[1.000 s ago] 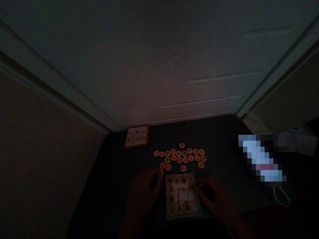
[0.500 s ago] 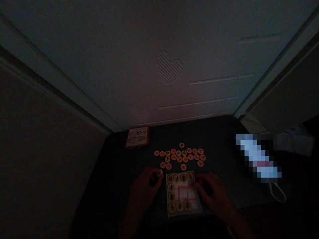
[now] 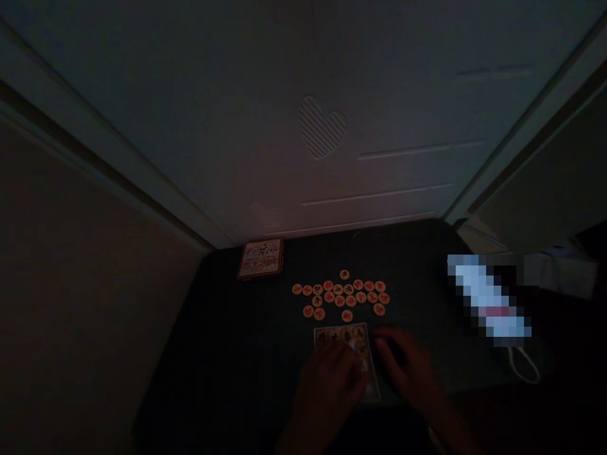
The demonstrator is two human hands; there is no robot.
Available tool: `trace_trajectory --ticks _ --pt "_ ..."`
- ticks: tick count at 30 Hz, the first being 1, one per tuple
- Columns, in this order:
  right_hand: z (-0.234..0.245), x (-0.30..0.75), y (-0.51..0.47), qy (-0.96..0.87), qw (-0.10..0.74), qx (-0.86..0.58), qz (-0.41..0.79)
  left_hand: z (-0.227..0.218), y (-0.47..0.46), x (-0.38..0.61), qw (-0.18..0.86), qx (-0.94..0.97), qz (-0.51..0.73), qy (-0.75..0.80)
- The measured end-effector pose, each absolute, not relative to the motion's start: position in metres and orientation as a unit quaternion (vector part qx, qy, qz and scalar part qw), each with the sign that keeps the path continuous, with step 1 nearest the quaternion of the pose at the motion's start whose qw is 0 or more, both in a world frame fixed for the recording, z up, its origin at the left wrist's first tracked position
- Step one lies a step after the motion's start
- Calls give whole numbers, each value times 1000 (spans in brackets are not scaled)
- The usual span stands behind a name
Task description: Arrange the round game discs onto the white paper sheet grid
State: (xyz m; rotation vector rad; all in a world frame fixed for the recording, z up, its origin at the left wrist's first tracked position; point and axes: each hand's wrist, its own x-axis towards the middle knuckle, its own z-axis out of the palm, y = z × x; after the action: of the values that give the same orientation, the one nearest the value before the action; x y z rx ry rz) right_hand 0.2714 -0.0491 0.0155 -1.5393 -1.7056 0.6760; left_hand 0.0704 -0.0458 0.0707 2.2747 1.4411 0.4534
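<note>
My left hand point(image 3: 329, 376) reaches over a shallow clear box point(image 3: 374, 393), its fingers closed in a pinch. A pale bit of a round Chinese chess piece point(image 3: 353, 345) shows at the fingertips; the rest of it is hidden. Along the box's far side lies a row of chess pieces point(image 3: 334, 335), with one more piece point(image 3: 362, 349) at the right edge. The hand covers the box's near left part. Just right of the box, my right hand point(image 3: 405, 360) rests with thumb and fingers apart, holding nothing visible.
Beyond the box, several loose chess pieces point(image 3: 339, 301) with red or dark characters lie on the dark table point(image 3: 213, 341). A flat printed box point(image 3: 260, 258) sits at the back left. A blurred pale object point(image 3: 490, 300) with a loop is at the right.
My left hand has moved right, from beside the box to over it, carrying the chess piece it pinched. My right hand has stayed by the box's right edge, away from the piece there.
</note>
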Motion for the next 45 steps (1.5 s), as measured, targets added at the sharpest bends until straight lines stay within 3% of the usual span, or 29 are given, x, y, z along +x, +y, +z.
trace_trajectory --ticks 16,27,39,45 --pt "19 271 -49 -670 361 -590 268 67 -48 66 204 816 191 505" --pt "18 271 -47 -670 361 -589 272 63 -48 66 283 814 203 465" --pt "24 270 -47 -667 357 -594 275 63 -50 63 261 812 215 477" --pt "21 267 -45 -708 317 -579 250 58 -50 57 281 801 196 492"
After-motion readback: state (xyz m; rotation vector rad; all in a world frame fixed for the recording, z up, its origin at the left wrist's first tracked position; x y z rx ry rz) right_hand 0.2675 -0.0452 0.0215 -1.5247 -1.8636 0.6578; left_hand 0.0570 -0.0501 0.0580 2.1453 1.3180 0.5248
